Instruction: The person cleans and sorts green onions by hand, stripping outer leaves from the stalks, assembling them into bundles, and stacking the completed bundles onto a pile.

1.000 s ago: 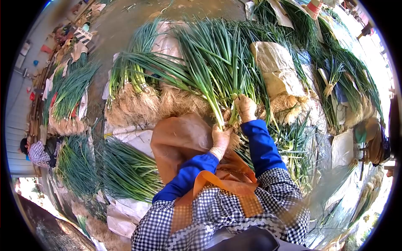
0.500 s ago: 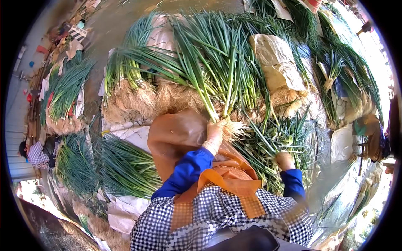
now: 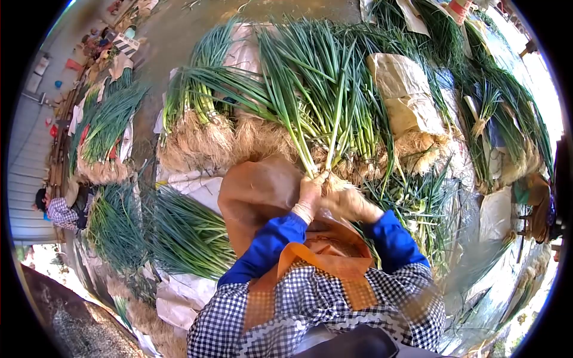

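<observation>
My left hand (image 3: 309, 196) is closed around the lower stalks of a few green onions (image 3: 335, 128), just above their pale roots (image 3: 338, 184). The leaves fan upward and away from me. Beside it, at those roots, is my right hand (image 3: 353, 204), smeared by motion, so its fingers do not show clearly. Both hands are over the brown apron (image 3: 258, 190) across my lap. Right behind the held stalks lies a row of rooted green onions (image 3: 364, 128). To the right, a heap of loose stripped leaves (image 3: 412, 203) covers the ground.
Bundles with bushy roots (image 3: 197, 140) lie at the left of the row. A folded tan sack (image 3: 406, 89) rests on onions at the right. Nearer on the left is a leafy pile (image 3: 188, 232). A person (image 3: 62, 209) sits at the far left.
My right hand has moved left and inward from the loose leaves to the roots beside my left hand. The left hand keeps its hold on the green onions. The view has shifted slightly.
</observation>
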Demonstrator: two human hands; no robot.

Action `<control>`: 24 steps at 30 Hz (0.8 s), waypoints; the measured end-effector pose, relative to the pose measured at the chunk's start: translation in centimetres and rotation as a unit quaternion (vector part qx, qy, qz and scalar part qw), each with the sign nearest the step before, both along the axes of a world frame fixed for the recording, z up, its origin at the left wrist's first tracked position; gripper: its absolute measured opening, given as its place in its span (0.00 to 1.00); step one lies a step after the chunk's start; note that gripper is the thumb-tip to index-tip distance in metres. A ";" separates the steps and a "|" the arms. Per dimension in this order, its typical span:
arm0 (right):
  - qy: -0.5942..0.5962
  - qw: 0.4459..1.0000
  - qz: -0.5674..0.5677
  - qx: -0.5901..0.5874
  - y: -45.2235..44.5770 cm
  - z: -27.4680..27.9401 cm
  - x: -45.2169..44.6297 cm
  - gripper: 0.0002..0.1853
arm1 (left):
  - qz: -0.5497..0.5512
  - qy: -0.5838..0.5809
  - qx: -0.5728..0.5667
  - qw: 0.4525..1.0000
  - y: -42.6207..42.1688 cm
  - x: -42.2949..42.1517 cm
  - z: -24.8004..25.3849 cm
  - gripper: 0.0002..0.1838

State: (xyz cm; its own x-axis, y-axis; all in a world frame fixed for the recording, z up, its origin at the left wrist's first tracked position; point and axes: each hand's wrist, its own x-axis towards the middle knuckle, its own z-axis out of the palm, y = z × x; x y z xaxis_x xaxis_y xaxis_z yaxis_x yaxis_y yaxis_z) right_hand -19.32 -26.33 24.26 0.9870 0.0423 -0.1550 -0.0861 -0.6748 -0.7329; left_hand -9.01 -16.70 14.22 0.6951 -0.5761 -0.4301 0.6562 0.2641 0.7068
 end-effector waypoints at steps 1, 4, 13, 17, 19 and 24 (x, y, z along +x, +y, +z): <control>-0.024 0.998 0.014 0.047 -0.8 -0.6 -1.9 0.11 | 0.002 0.008 0.011 1.000 -0.2 0.1 0.2 0.15; 0.063 0.991 0.016 0.113 -4.3 -2.8 -5.5 0.07 | 0.009 0.072 -0.050 0.996 -0.2 0.6 1.1 0.14; -0.024 0.947 -0.318 -0.038 -3.4 -3.7 6.4 0.19 | -0.018 -0.079 0.002 0.997 -0.3 0.1 -1.1 0.15; -0.071 0.936 -0.255 -0.233 -1.3 -2.9 6.0 0.19 | -0.033 -0.082 0.023 0.996 -0.3 -0.2 0.7 0.14; -0.194 0.953 -0.231 -0.002 -0.5 -0.3 2.9 0.18 | -0.029 -0.022 0.042 0.998 0.2 0.0 -0.3 0.13; 0.042 0.941 -0.309 0.133 -5.0 -1.2 -0.9 0.18 | -0.014 0.017 0.016 1.000 0.0 0.4 0.7 0.10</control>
State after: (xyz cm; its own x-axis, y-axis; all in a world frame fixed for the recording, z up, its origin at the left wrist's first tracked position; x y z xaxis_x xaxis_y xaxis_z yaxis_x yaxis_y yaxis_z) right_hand -20.25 -31.34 23.11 0.8205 -0.4880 -0.2979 -0.4667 -0.2706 -0.8420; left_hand -8.58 -16.70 14.91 0.6633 -0.5808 -0.4719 0.6873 0.2235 0.6911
